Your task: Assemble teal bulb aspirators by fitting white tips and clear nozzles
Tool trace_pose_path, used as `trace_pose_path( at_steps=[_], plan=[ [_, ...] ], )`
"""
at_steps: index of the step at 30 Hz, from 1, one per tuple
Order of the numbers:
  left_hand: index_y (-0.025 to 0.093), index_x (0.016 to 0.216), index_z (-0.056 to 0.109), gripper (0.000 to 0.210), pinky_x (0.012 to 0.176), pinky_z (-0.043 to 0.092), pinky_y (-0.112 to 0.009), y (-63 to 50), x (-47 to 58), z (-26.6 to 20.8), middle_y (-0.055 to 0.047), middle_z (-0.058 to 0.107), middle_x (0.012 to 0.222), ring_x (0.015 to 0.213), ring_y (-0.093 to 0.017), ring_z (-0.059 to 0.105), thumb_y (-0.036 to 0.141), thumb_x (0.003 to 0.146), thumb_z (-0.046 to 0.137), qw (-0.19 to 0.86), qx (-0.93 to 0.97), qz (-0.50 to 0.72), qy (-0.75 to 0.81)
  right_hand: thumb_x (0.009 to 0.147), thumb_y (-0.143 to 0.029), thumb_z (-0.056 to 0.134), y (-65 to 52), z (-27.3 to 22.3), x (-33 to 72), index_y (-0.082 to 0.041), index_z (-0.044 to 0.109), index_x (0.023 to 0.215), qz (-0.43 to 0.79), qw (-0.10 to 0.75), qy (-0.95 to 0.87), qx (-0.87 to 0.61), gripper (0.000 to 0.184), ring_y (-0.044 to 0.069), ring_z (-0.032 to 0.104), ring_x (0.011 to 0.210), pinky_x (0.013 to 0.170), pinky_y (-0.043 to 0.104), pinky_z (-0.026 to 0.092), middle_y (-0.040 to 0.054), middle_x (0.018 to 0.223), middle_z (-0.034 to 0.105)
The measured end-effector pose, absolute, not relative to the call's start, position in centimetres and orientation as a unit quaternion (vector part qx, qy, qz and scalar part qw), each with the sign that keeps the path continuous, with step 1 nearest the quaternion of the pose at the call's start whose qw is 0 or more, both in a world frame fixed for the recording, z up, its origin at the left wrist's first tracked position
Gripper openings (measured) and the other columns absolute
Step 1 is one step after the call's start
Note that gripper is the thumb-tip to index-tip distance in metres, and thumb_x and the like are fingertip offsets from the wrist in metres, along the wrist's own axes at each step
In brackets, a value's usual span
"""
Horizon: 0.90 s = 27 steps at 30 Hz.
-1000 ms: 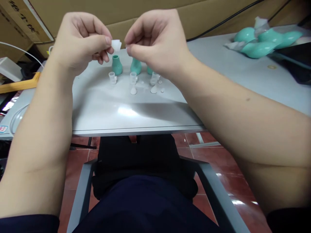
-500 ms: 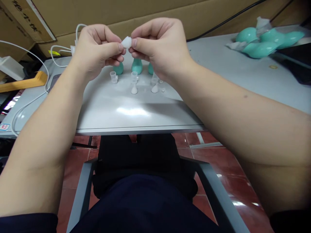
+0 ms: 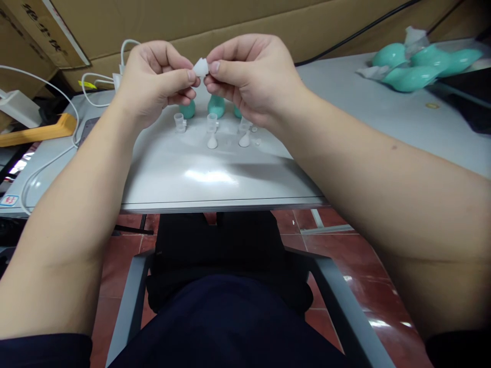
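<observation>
Between my fingertips, above the grey table, is a small white cone-shaped plastic piece. My left hand pinches its left side with thumb and fingers. On its other side, my right hand grips the end between thumb and forefinger. Below the hands stand teal bulbs, partly hidden by them. In front of these is a row of clear plastic cups with side spouts. Two white cones stand nearer to me, with tiny clear bits beside them.
More teal bulbs, some in clear wrap, lie at the back right beside a dark flat object. White cables and an orange-yellow bar are at left. A cardboard wall borders the table's back.
Both hands have stayed nearly in place, still holding the white cone-shaped piece. My right hand sits very slightly lower, and the view has shifted a little.
</observation>
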<state>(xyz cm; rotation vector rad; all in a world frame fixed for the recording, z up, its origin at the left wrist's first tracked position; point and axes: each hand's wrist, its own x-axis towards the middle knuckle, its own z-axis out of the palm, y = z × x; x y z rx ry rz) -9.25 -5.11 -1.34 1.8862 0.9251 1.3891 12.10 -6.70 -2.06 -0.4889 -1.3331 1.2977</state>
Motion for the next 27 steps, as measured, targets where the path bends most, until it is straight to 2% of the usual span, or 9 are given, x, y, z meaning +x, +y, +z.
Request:
trace_pose_path(
  at_steps=[2,7,10,13,14,17,21,27],
  plan=[
    [0.037,0.083,0.082,0.057,0.063,0.067,-0.056,-4.1,-9.4,-2.0,-0.004,0.082,0.082,0.072,-0.033,0.079,0.074,0.053,0.114,0.315,0.719,0.529,0.323,0.106,0.006,0.068,-6.7,-2.0,12.2,-0.016,0.073,0.087,0.561,0.555,-0.579,-0.206,0.030,0.011,0.066,0.077,0.084,0.024,0.063,0.0028,0.090,0.073],
    [0.040,0.100,0.093,0.047,0.073,0.071,-0.058,-3.5,-9.8,-2.6,-0.005,0.085,0.091,0.077,-0.032,0.080,0.073,0.072,0.111,0.296,0.745,0.519,0.297,0.109,0.002,0.070,-6.9,-1.9,12.4,-0.015,0.068,0.088,0.577,0.541,-0.579,-0.195,0.027,0.010,0.067,0.077,0.086,0.022,0.063,-0.0002,0.085,0.070],
    [0.040,0.097,0.094,0.049,0.071,0.070,-0.055,-4.6,-9.7,-2.1,-0.005,0.083,0.087,0.075,-0.030,0.079,0.077,0.069,0.111,0.304,0.747,0.516,0.289,0.111,-0.001,0.072,-6.8,-1.9,12.8,-0.017,0.067,0.091,0.585,0.517,-0.592,-0.201,0.026,0.010,0.069,0.080,0.087,0.021,0.064,-0.0017,0.085,0.072],
    [0.042,0.099,0.095,0.048,0.074,0.071,-0.052,-5.5,-9.5,-1.6,-0.004,0.084,0.092,0.078,-0.028,0.079,0.077,0.071,0.110,0.318,0.753,0.484,0.312,0.107,-0.005,0.077,-6.5,-1.9,13.1,-0.022,0.071,0.103,0.588,0.499,-0.602,-0.206,0.019,0.010,0.073,0.083,0.086,0.019,0.064,-0.0047,0.086,0.075],
    [0.042,0.097,0.095,0.050,0.071,0.070,-0.050,-5.6,-9.5,-1.6,-0.004,0.084,0.090,0.076,-0.027,0.078,0.079,0.067,0.111,0.318,0.751,0.487,0.314,0.107,-0.005,0.078,-6.5,-1.9,13.2,-0.023,0.072,0.106,0.587,0.499,-0.603,-0.208,0.019,0.010,0.073,0.083,0.084,0.019,0.065,-0.0050,0.086,0.076],
    [0.038,0.094,0.094,0.060,0.067,0.068,-0.050,-5.2,-9.7,-1.8,-0.004,0.082,0.087,0.073,-0.027,0.076,0.083,0.059,0.111,0.322,0.743,0.501,0.305,0.110,0.001,0.074,-6.5,-1.9,13.3,-0.019,0.076,0.103,0.593,0.495,-0.603,-0.199,0.021,0.010,0.074,0.081,0.082,0.018,0.065,-0.0017,0.089,0.079],
    [0.031,0.101,0.095,0.057,0.071,0.068,-0.050,-4.4,-10.2,-2.1,-0.007,0.081,0.089,0.073,-0.025,0.077,0.075,0.070,0.113,0.353,0.751,0.490,0.268,0.113,0.010,0.066,-6.4,-2.0,13.1,-0.011,0.076,0.098,0.623,0.500,-0.581,-0.154,0.027,0.010,0.076,0.076,0.074,0.018,0.064,0.0027,0.085,0.080],
    [0.034,0.099,0.095,0.059,0.068,0.065,-0.048,-4.4,-10.4,-2.3,-0.005,0.082,0.088,0.070,-0.024,0.074,0.075,0.062,0.116,0.374,0.749,0.474,0.275,0.110,0.009,0.069,-5.9,-2.5,13.0,-0.009,0.077,0.096,0.634,0.490,-0.584,-0.131,0.024,0.010,0.076,0.073,0.070,0.017,0.063,0.0042,0.082,0.081]
  ],
)
